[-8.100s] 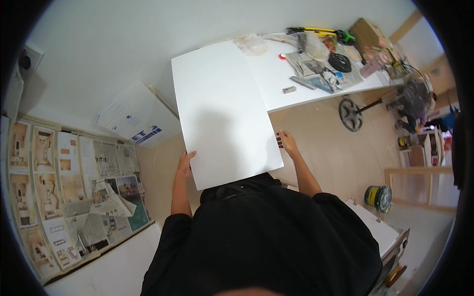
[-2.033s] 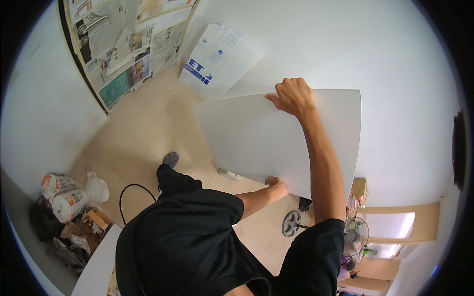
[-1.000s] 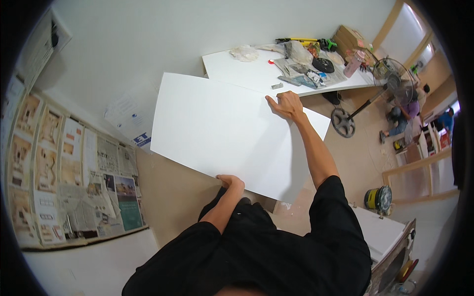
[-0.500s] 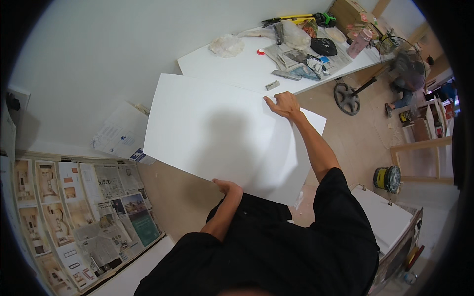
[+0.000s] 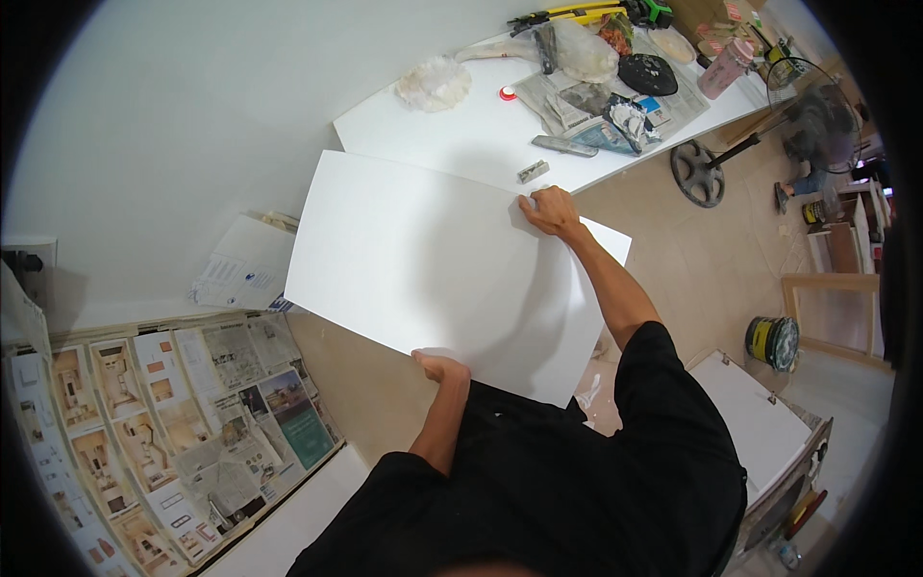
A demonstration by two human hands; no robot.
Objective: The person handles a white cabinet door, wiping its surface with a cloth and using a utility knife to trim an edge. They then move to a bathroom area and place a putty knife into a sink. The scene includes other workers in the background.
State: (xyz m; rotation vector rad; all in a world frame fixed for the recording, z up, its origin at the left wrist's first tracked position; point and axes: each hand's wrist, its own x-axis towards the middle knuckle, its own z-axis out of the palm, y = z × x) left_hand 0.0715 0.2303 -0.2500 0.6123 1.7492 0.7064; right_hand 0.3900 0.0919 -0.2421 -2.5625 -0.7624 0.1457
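Observation:
A large plain white panel [image 5: 404,250] is held out in front of my body, its far edge close to the white table. My left hand [image 5: 442,367] grips the near edge, thumb on top and the other fingers hidden beneath. At the far edge, my right hand [image 5: 552,211] is closed over the rim with its fingers bent, and that forearm reaches across the panel's right part. Just past the right hand, a small metal hinge-like piece [image 5: 534,172] lies on the table. My shadow falls over the panel's middle.
The white table [image 5: 385,130] along the wall bears newspaper [image 5: 577,106], a pink bottle [image 5: 726,68] and plastic bags. A standing fan [image 5: 817,120] and a bucket [image 5: 772,343] are at the right. Newspaper-covered boarding [image 5: 183,433] lies at the left. A person's leg [image 5: 806,185] shows behind the fan.
My right hand's fingers have curled in more over the far edge. Against the table the panel has shifted slightly, and the view has turned a little. Both hands keep hold.

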